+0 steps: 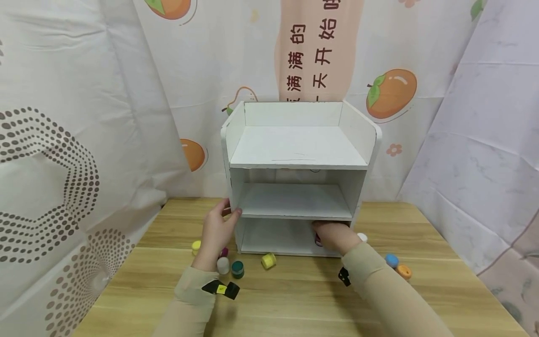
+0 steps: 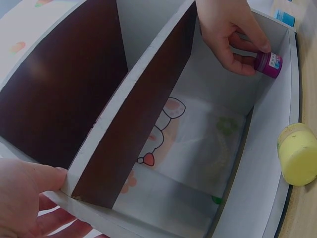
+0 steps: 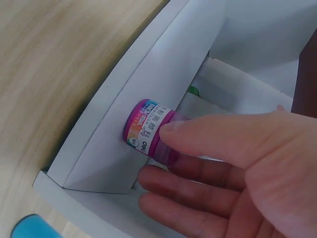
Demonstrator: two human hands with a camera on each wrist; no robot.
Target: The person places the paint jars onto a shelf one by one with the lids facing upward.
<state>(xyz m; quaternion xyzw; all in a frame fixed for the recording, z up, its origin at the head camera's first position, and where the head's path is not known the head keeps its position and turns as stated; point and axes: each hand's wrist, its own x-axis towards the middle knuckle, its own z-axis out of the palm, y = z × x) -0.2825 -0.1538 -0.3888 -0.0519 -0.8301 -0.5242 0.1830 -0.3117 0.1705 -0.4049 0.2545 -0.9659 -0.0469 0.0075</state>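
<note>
A white two-tier shelf unit (image 1: 296,217) stands on the wooden table. My left hand (image 1: 219,229) grips its left side panel, thumb on the middle board's front edge and fingers along the outside, as the left wrist view shows. Inside the lower compartment, at the right end, my right hand (image 1: 337,234) pinches a small magenta paint jar (image 3: 147,128) by its lid between thumb and fingers. The jar's base is at the bottom board, its printed label facing outward. A yellow paint jar (image 1: 268,260) lies on its side in front of the unit.
Left of the unit stand a dark green jar (image 1: 237,269), a white jar (image 1: 223,266), a purple jar (image 1: 224,252) and a yellow jar (image 1: 196,247). To the right are white (image 1: 362,237), blue (image 1: 391,260) and orange (image 1: 404,272) jars. A printed curtain (image 1: 202,56) hangs behind.
</note>
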